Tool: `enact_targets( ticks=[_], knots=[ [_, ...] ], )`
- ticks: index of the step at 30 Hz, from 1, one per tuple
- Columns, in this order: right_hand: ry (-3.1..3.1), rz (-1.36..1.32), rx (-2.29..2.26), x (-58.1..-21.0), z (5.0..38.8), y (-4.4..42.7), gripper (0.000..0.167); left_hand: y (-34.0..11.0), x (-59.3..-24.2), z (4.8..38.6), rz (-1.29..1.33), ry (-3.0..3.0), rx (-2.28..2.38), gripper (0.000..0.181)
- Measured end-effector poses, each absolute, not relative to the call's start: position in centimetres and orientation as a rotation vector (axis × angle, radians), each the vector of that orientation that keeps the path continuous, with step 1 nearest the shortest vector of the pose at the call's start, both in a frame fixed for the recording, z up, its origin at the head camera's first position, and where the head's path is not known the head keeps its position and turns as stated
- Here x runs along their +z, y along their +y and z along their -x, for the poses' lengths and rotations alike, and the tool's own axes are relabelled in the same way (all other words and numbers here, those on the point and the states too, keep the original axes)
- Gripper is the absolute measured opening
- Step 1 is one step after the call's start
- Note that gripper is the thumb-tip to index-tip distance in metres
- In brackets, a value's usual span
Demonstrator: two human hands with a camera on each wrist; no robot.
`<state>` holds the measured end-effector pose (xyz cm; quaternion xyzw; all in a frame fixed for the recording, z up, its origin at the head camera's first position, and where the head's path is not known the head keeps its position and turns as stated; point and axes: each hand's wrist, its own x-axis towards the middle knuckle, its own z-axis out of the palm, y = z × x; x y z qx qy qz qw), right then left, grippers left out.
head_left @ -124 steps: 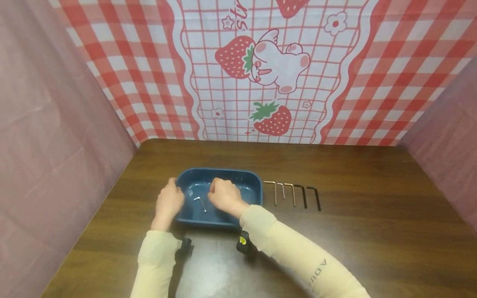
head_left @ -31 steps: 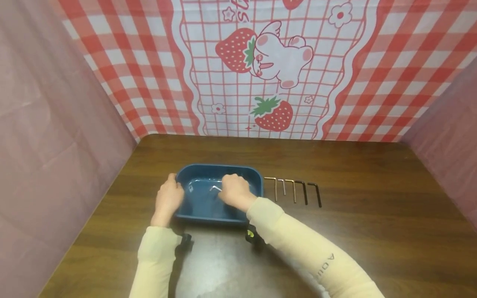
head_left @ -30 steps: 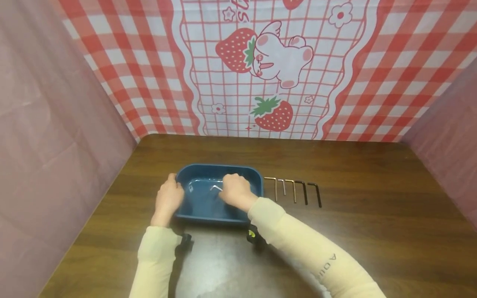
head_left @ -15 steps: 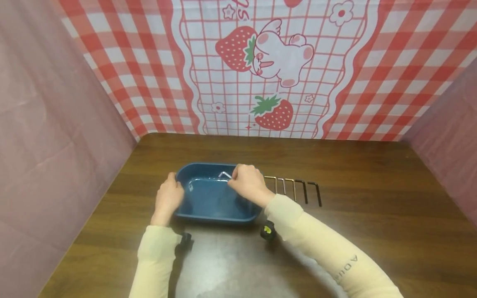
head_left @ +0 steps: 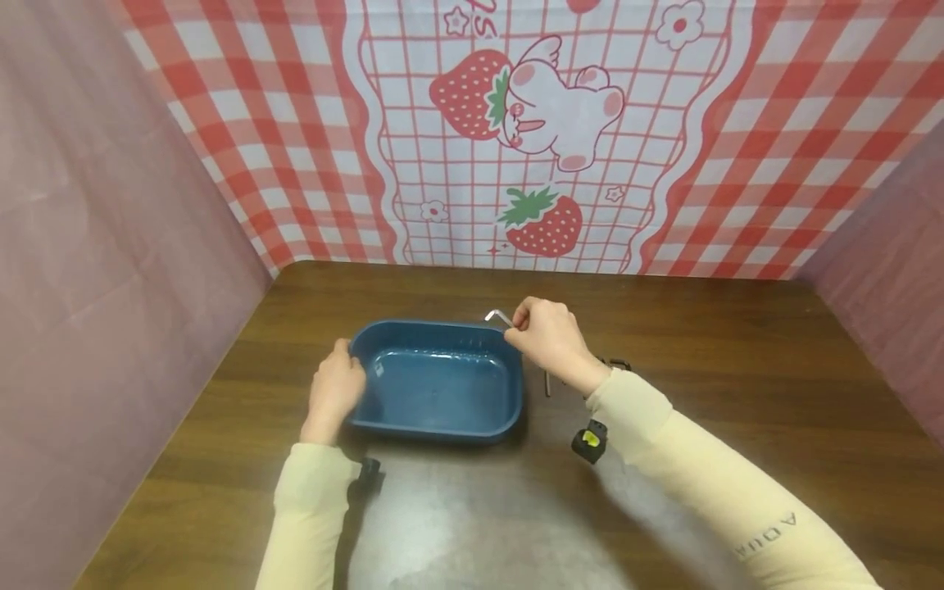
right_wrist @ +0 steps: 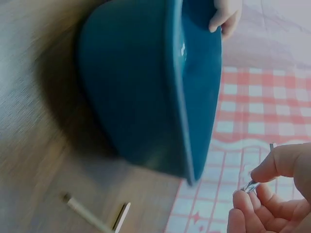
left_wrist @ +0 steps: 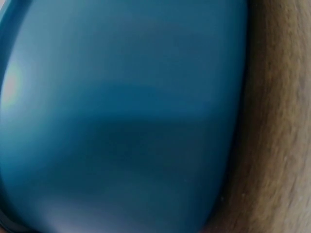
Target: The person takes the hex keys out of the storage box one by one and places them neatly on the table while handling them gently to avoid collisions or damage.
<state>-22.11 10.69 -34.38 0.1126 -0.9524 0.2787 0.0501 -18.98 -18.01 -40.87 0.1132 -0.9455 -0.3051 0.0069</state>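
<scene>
A silver L-shaped hex key (head_left: 497,315) is pinched between the thumb and fingers of my right hand (head_left: 553,336), above the far right corner of the blue plastic basin (head_left: 435,389). My left hand (head_left: 335,389) grips the basin's left rim; the right wrist view shows its fingers (right_wrist: 226,17) over that edge. Nothing lies inside the basin. In the left wrist view the basin's wall (left_wrist: 121,116) fills most of the picture, and the left hand hardly shows. Right of the basin, a row of hex keys (head_left: 547,383) lies partly hidden under my right hand and forearm.
The wooden table (head_left: 708,344) carries the basin and the hex keys. A red-and-white checked cloth with strawberries (head_left: 546,225) hangs behind it. Pink cloth (head_left: 125,287) closes off both sides.
My right hand has lifted the silver hex key off the basin's floor and carried it up and right, past the rim. The left hand has kept its place on the basin.
</scene>
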Motion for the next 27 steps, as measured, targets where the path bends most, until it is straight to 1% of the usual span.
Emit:
enact_targets(
  ticks=[12,27],
  knots=[
    [-2.91,-0.199,0.83,-34.6,22.2,16.3,0.015,-18.0,-40.7,19.0,-0.356,-2.962,-0.961,0.042],
    [-2.987,0.034,0.728,-36.0,22.2,23.3,0.022,-18.1,-40.8,18.9,-0.349,-2.962,-0.949,0.042]
  ],
)
